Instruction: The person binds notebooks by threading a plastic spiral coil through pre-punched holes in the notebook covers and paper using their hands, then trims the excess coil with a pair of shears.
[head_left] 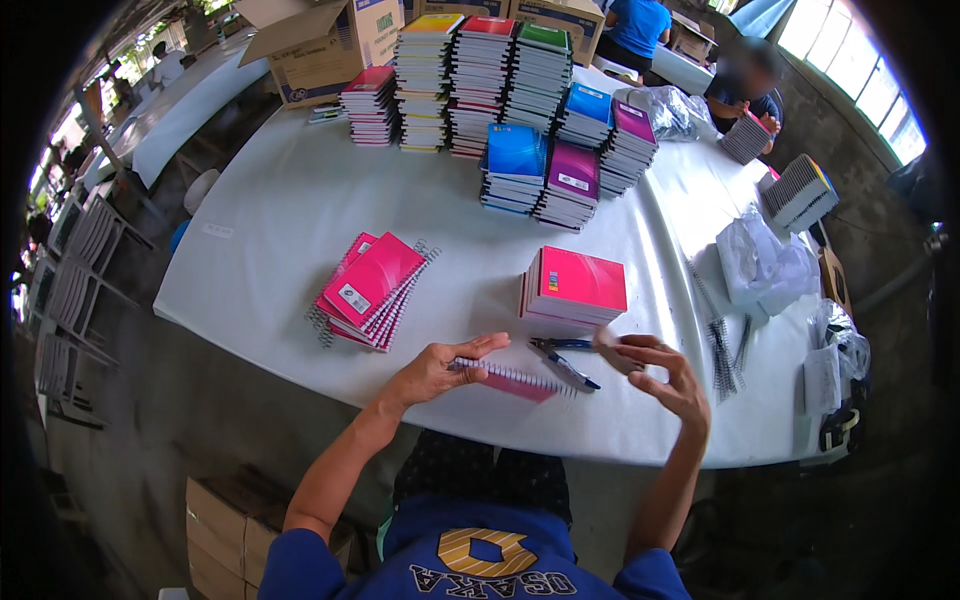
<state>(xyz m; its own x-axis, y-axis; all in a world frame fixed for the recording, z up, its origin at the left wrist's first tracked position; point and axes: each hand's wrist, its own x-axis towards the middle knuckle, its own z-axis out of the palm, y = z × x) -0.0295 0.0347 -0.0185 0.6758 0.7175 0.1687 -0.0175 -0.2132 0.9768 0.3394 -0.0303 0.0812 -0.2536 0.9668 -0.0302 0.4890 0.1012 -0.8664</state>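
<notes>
Pink notebook (515, 381) is pinned under left hand (440, 368); right hand (662, 375), empty and half-curled, likely goes for pliers (565, 360).

Daylight pours in from the windows (860, 70) beyond the table (280, 210), leaving its white top bright, almost washed out. Shadows under the table are soft and dim. Edges bend hard and fade to black corners; the right hand (665, 375) blurs slightly.
</notes>
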